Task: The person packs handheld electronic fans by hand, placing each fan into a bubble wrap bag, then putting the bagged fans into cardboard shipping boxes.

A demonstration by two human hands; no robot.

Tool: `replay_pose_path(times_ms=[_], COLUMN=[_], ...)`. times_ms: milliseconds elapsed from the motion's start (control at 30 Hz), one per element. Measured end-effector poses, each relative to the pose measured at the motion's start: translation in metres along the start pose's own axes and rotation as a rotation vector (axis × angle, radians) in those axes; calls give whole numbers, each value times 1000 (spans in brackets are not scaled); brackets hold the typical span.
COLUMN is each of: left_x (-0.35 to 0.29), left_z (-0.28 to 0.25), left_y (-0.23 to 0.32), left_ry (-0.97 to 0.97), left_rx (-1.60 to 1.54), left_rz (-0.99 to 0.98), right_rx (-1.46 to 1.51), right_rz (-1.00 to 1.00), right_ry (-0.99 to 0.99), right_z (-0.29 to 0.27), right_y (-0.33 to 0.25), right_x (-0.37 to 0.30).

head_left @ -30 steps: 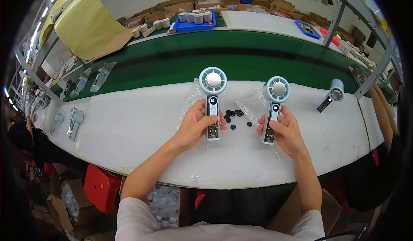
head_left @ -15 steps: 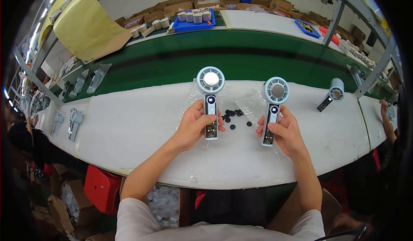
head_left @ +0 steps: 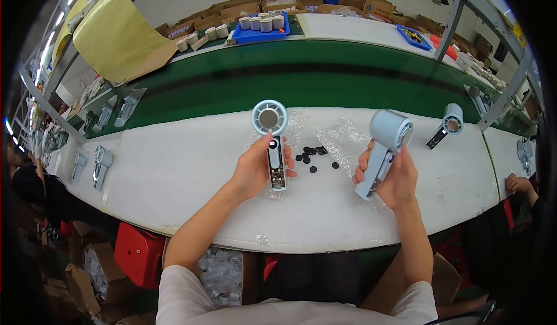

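My left hand (head_left: 249,169) is closed around the handle of a light blue handheld fan (head_left: 277,105). That fan stands nearly upright, its round ringed head toward me and a circuit board showing along the handle. My thumb lies just below its head. A second light blue handheld fan (head_left: 389,126) is gripped in my right hand (head_left: 400,181); it is turned so the cylindrical side of its head shows and the handle slants down to the left. Several small black discs (head_left: 313,169) lie between the hands, next to a clear bubble bag (head_left: 337,139).
Another handheld fan (head_left: 452,119) lies to the right, and more fans (head_left: 101,161) lie at the left. Beyond the white work surface (head_left: 174,174) runs a green belt (head_left: 232,72). A blue tray (head_left: 249,35) of white cups stands behind it. At the right edge is another person's hand (head_left: 516,184).
The right fan has turned from facing me to sideways. The left fan has lowered slightly and moved left; its head centre, white before, now looks grey-brown. My left thumb has moved up the handle.
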State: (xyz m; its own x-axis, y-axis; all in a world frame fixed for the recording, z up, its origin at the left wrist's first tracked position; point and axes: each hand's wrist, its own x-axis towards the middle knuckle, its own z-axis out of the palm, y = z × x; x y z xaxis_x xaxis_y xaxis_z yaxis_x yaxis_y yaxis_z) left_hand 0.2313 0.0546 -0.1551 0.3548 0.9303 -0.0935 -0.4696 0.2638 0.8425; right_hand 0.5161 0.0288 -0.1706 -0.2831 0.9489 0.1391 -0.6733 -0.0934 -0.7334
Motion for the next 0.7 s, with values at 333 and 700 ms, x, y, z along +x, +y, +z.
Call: replay_pose_path(times_ms=[333, 700], left_x=[-47, -163], left_z=[31, 60], left_y=[36, 15], left_ry=[-31, 142], left_rx=[-205, 111], left_rz=[187, 842], right_rx=[-22, -181], right_rz=[-464, -978], right_ry=[441, 115], right_z=[10, 71], right_y=[-33, -48], right_x=[-39, -135])
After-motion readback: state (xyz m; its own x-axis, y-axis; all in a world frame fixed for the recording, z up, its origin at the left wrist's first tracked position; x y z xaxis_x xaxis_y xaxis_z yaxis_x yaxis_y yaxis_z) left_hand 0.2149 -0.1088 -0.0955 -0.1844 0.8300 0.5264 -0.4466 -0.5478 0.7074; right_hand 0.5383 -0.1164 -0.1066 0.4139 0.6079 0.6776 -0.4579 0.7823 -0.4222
